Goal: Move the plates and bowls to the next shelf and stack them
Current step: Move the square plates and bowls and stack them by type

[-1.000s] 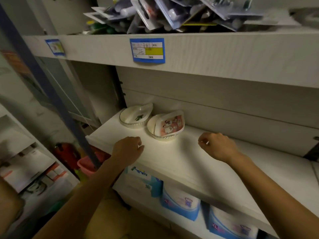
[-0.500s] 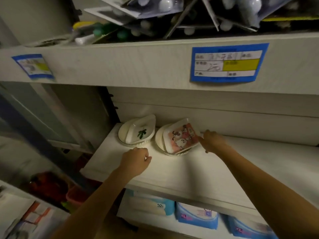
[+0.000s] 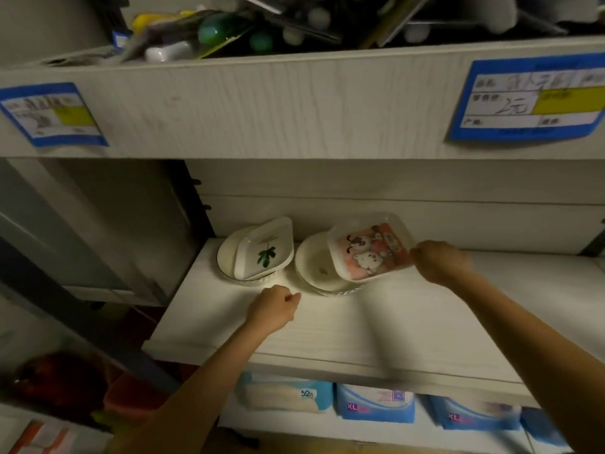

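Note:
Two dish stacks sit at the back left of the white shelf (image 3: pixel 360 326). On the left, a rectangular plate with a green leaf (image 3: pixel 263 250) leans in a round gold-rimmed bowl (image 3: pixel 226 257). On the right, a rectangular plate with a pink cartoon picture (image 3: pixel 370 250) lies tilted on a round white bowl (image 3: pixel 314 267). My right hand (image 3: pixel 438 262) grips the right edge of the cartoon plate and holds it tipped up. My left hand (image 3: pixel 273 308) rests on the shelf as a closed fist, just in front of the two stacks, touching neither.
The shelf above (image 3: pixel 294 103) overhangs close over the dishes, with blue price labels (image 3: pixel 530 99) and packaged goods on top. Blue and white packs (image 3: pixel 373 403) fill the shelf below. A dark upright post (image 3: pixel 193 198) stands at the left end.
My right hand has reached from mid-shelf to the cartoon plate, taken its right edge and lifted it. My left hand has stayed closed on the shelf. The view has moved closer.

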A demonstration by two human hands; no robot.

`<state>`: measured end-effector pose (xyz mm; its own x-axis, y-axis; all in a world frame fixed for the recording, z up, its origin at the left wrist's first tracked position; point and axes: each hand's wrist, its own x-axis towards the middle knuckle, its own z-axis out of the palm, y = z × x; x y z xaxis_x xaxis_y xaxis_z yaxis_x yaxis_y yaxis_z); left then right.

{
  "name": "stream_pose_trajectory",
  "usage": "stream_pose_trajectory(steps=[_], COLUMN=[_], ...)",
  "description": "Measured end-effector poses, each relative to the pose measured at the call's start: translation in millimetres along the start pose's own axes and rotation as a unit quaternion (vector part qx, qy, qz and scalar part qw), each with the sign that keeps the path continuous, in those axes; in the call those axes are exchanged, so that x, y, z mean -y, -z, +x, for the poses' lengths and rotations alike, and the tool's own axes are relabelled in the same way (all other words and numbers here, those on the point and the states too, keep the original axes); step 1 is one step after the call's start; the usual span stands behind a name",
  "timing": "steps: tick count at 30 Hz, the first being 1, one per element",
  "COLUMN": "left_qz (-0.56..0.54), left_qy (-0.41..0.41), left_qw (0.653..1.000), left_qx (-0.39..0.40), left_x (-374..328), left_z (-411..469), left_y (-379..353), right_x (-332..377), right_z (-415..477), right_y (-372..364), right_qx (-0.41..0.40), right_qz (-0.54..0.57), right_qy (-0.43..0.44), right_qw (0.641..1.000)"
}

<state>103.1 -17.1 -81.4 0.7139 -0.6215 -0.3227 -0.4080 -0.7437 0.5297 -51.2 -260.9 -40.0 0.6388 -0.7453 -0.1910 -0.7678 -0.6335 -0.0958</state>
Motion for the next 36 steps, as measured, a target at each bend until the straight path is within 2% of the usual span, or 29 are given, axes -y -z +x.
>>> stream_pose_trajectory(steps=[4,8,13,18,25,31,36], left_qz=[-0.085,-0.102,-0.125,-0.107,-0.122,-0.114,-0.159], left_qy=[0.063,0.095,0.090,0.093,0.110,0.099,0.095], left_qw=[0.994,0.990,0.988,0.989,0.982,0.984,0.978], left_qx=[0.039,0.032,0.017,0.031,0.088,0.093,0.101], left_x=[-19,-30,-34,-38,-53,-58,-60], left_z=[23,37,41,39,27,21,22], left_y=[-14,-27,-24,-18,-8,-2,2], right_x=[-38,-66,-80,-85,-83,-83,-86], right_z=[-34,-57,-78,-88,-94,-100,-109], right_y=[11,7,0,-1,-2,-2,-2], right_qx=[-0.039,-0.047,-0.030,-0.020,-0.017,-0.024,-0.035], right_qz=[0.057,0.067,0.065,0.069,0.082,0.102,0.122], right_qy=[-0.040,-0.082,-0.129,-0.131,-0.136,-0.142,-0.153], right_qw=[0.997,0.993,0.989,0.989,0.987,0.984,0.980])
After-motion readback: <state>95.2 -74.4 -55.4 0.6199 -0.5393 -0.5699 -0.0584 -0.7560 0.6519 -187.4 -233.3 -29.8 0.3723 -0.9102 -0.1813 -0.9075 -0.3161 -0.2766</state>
